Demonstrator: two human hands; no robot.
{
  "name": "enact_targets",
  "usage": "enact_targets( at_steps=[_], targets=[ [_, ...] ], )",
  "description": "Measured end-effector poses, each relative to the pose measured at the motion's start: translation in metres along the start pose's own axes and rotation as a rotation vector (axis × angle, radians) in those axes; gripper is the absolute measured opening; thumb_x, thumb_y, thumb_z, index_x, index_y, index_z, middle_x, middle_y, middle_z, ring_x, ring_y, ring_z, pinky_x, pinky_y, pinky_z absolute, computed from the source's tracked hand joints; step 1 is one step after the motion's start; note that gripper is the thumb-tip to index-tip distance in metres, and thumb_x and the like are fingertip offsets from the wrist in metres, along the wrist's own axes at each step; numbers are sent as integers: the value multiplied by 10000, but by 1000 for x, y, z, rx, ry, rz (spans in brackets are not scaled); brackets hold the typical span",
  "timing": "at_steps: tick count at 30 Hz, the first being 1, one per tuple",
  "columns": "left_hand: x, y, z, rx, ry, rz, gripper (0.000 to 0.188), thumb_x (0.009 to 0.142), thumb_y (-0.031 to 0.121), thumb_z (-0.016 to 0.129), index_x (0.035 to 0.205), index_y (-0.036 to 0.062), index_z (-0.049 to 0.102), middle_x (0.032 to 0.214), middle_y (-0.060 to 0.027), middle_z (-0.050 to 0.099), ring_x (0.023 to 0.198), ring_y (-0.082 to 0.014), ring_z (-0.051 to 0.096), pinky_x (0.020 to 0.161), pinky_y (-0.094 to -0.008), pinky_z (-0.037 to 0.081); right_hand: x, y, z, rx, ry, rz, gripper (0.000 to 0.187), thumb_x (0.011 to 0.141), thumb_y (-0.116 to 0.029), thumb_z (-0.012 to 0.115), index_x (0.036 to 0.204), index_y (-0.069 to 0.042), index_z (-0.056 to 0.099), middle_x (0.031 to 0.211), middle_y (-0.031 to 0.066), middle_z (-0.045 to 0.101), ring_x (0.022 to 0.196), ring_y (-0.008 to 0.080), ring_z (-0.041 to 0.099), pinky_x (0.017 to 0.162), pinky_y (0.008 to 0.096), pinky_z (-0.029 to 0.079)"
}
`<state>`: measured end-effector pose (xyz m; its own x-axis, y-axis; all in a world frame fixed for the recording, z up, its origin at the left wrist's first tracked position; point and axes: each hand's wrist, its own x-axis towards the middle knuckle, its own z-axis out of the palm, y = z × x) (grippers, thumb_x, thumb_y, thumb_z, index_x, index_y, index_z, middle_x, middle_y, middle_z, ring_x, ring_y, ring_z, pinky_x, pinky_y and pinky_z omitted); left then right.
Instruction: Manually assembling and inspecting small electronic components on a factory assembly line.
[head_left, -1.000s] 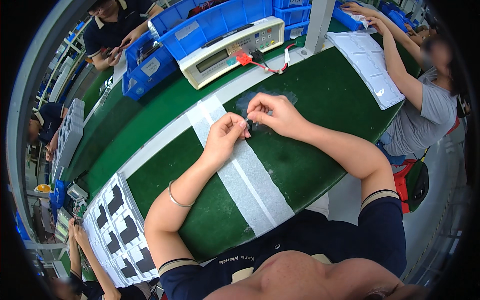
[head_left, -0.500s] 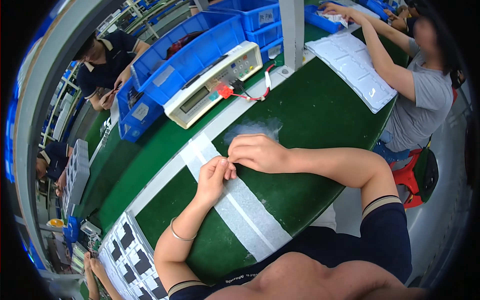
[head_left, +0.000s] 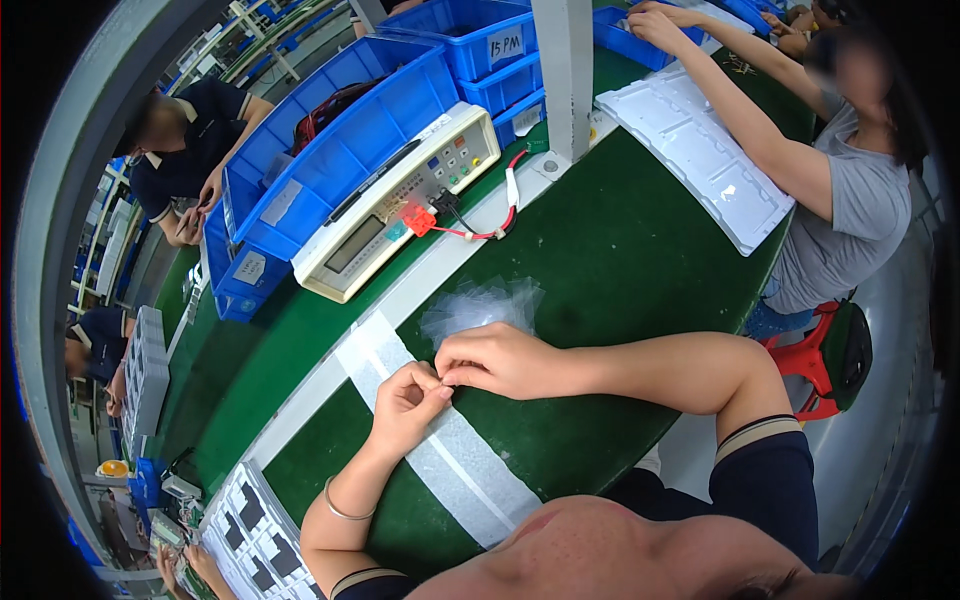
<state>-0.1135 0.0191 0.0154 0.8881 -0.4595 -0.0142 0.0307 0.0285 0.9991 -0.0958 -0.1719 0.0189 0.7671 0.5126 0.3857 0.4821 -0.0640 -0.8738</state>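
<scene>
Over the green tabletop [head_left: 640,250], my two hands meet at their fingertips. My left hand [head_left: 408,400] is closed in a pinch, thumb against curled fingers, just above a pale strip [head_left: 465,475] stuck across the table. From the right comes my right hand [head_left: 505,362], also pinched, its fingertips touching those of the left. Whatever lies between the fingertips is too small to make out. Right behind my right hand is a loose pile of thin clear plastic sheets [head_left: 485,305].
A cream bench meter [head_left: 400,205] with red and black leads stands beyond my hands. Blue bins [head_left: 345,140] are stacked behind it, beside a grey post [head_left: 566,80]. White trays [head_left: 700,150] lie before a person at right; another tray [head_left: 255,530] with dark pieces lies at left.
The view has shifted, so my hands appear lower and slightly left, the clear sheets showing more fully. My fingertips stay together in a pinch.
</scene>
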Motion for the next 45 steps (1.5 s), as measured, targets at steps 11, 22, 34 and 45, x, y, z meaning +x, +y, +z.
enact_targets(
  at_steps=[11,22,34,45],
  targets=[
    [-1,-3,-5,-33,-62,-45,77,809,-8,580,809,31,513,784,-8,509,709,-70,482,636,-209,395,0,-6,-1,-25,-8,-6,151,782,-151,597,725,-22,541,672,109,531,626,279,548,566,348,416],
    [1,-2,-9,89,-115,-4,156,901,119,463,849,-5,543,736,-31,553,701,-93,511,634,-215,403,5,-7,-7,-111,-43,-163,94,733,-59,617,784,-3,560,793,106,554,706,253,571,618,328,453],
    [2,-5,-4,114,-61,-16,137,893,136,496,833,27,556,706,-9,569,650,-57,485,591,-193,384,8,-4,-7,-102,-118,-140,110,689,-40,631,788,-29,583,817,92,560,764,233,578,671,319,459],
    [-2,-2,-9,104,-51,-46,305,898,226,480,653,46,510,627,-18,538,585,-66,447,543,-217,349,-17,-176,15,405,-78,-717,110,671,24,614,690,-31,520,656,47,499,580,165,507,505,299,434]
  ],
)
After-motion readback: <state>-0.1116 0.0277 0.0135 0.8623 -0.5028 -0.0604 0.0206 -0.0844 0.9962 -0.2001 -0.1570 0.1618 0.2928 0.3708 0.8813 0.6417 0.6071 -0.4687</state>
